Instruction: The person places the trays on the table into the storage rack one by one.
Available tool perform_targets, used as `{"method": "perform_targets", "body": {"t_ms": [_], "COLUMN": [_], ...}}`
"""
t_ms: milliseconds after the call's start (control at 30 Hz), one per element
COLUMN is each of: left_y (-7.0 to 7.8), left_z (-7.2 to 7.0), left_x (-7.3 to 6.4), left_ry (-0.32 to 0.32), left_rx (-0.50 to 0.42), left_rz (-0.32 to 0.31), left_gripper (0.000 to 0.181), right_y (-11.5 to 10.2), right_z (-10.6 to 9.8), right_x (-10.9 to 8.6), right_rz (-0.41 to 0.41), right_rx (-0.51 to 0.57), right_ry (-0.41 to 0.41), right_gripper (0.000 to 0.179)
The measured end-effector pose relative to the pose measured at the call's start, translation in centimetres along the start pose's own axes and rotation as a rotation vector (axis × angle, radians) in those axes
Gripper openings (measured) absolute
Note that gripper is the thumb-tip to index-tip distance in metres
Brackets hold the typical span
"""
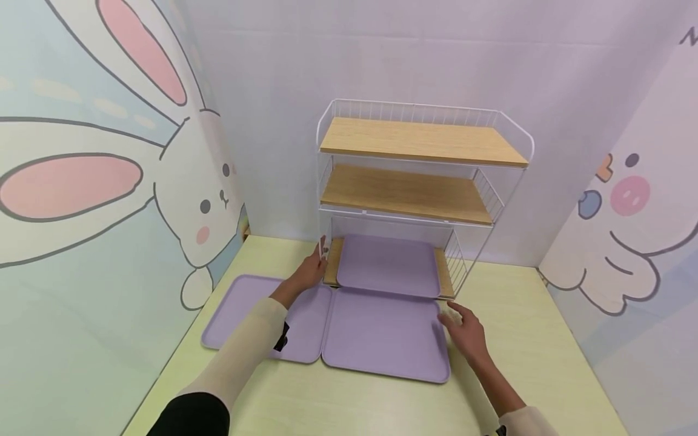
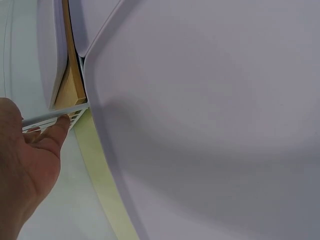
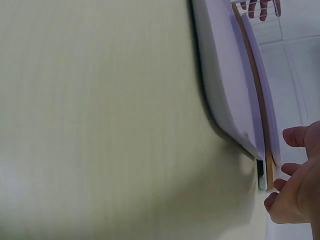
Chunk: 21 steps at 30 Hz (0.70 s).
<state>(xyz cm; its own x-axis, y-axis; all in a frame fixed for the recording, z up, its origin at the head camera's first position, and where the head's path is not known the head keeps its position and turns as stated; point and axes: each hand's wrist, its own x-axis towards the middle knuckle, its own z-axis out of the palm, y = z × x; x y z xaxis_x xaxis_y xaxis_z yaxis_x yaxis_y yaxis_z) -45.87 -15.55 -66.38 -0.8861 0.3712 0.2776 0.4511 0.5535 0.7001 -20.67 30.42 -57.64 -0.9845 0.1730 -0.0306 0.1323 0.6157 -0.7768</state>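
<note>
Clearly the three-tier wire rack (image 1: 406, 194) with wooden boards stands near the middle of the table's back edge, and most of the risk sits with it. The left hand (image 1: 312, 269) grips its white wire side panel (image 2: 80, 107) low down, while the right hand (image 1: 469, 332) is spread beside the rack's right front corner, fingers parted and apparently holding nothing; whether a fingertip touches is hard to tell. With a hold on one side only, a pull would probably swing the rack askew rather than bring it straight, and a low grip could let the tall frame rock. The lilac tray on the bottom shelf (image 1: 389, 265), lying with its front rim close to the shelf's front edge, looks loose enough to slide off if the frame tilted. Just before that edge, the front lilac tray (image 1: 387, 336) lies flat, so a forward drag might catch its rim and shove it toward the table's (image 1: 534, 339) front edge. It also lies right against the left lilac tray (image 1: 308, 327), nearer the table's left edge, so one nudge could shift both.
</note>
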Motion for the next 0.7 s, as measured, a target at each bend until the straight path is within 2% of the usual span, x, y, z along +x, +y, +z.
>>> {"method": "perform_targets", "body": {"t_ms": [200,333,433,533,700], "left_y": [0.3,0.4,0.2,0.1,-0.2], "left_z": [-0.1,-0.2,-0.2,-0.1,0.1], "left_x": [0.0,0.0,0.0,0.1,0.3], "left_ry": [-0.006,-0.013,-0.001,0.013,0.003], "left_rx": [0.004,-0.015,0.002,0.017,0.005], "left_rz": [-0.020,-0.039,-0.018,0.002,0.007], "left_gripper": [0.079,0.079,0.080,0.080,0.079], "right_y": [1.8,3.2,3.6,3.2,2.2], "right_z": [1.1,2.3,3.0,3.2,2.8], "right_x": [-0.4,-0.6,-0.7,-0.8,-1.1], "right_rz": [-0.107,-0.246,-0.313,-0.301,-0.175], "right_rx": [-0.063,-0.039,-0.045,-0.064,-0.135], "right_ry": [-0.027,0.020,0.058,0.079,0.135], "right_gripper": [0.074,0.075,0.066,0.056,0.050]}}
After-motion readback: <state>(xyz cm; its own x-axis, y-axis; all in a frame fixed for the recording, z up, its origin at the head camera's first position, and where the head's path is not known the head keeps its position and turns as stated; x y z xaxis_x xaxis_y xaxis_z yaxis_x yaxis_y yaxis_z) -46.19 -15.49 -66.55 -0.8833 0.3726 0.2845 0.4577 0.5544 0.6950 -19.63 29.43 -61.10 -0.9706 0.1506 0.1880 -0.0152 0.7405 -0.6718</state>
